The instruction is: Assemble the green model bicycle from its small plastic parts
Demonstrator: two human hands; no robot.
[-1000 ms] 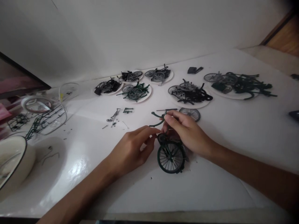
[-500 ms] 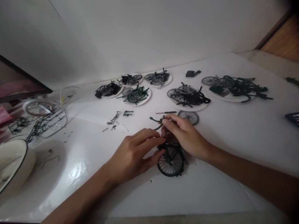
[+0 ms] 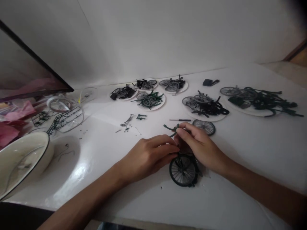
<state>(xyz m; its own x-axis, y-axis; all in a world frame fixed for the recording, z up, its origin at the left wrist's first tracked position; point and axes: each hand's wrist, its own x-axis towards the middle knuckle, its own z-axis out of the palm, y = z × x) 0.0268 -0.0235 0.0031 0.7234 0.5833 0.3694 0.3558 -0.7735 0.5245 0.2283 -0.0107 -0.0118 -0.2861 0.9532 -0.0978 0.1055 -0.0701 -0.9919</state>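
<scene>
A small model bicycle stands on the white table between my hands, its black-rimmed wheel (image 3: 183, 170) toward me. My right hand (image 3: 200, 143) is closed round the upper part of the model, beside a green curved handlebar piece (image 3: 170, 128). From the left, my left hand (image 3: 153, 155) pinches at the frame just above the wheel; its fingertips are pressed together, and what lies between them is too small to tell. The middle of the model is hidden by my fingers. Just behind my right hand a loose grey wheel (image 3: 203, 127) and a thin screwdriver (image 3: 179, 120) lie flat.
Paper plates with bicycle parts (image 3: 165, 99) stand along the back, another plate (image 3: 254, 110) at the right. Small metal parts (image 3: 128, 122) lie left of centre. An enamel basin (image 3: 45, 150), a tape roll (image 3: 59, 104) and part sprues (image 3: 67, 118) are at the left.
The whole view has swung left, so everything appears farther right. The fingers of my left hand have drawn closer together at the model. My right hand keeps its hold.
</scene>
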